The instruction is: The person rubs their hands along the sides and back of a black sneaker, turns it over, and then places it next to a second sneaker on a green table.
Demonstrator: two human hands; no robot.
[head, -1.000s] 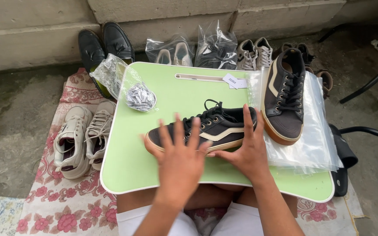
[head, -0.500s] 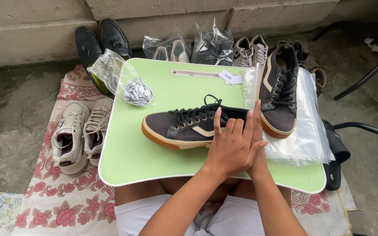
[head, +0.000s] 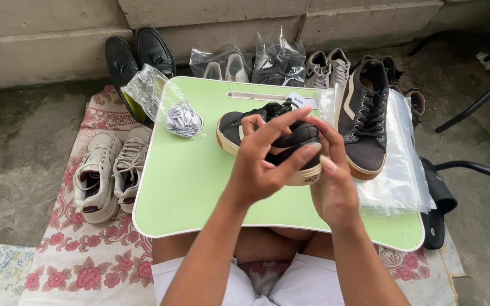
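Dark canvas sneaker (head: 267, 133), one, is lifted over the green lap tray (head: 188, 187); my left hand (head: 265, 164) and right hand (head: 333, 181) both curl closed around it. A second matching sneaker (head: 364, 122) lies on clear plastic bags (head: 401, 170).

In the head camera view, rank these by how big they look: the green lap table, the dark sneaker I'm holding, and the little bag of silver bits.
1. green lap table, clearly largest.
2. dark sneaker, partly covered by the left hand and right hand.
3. small bag of silver bits, smallest.
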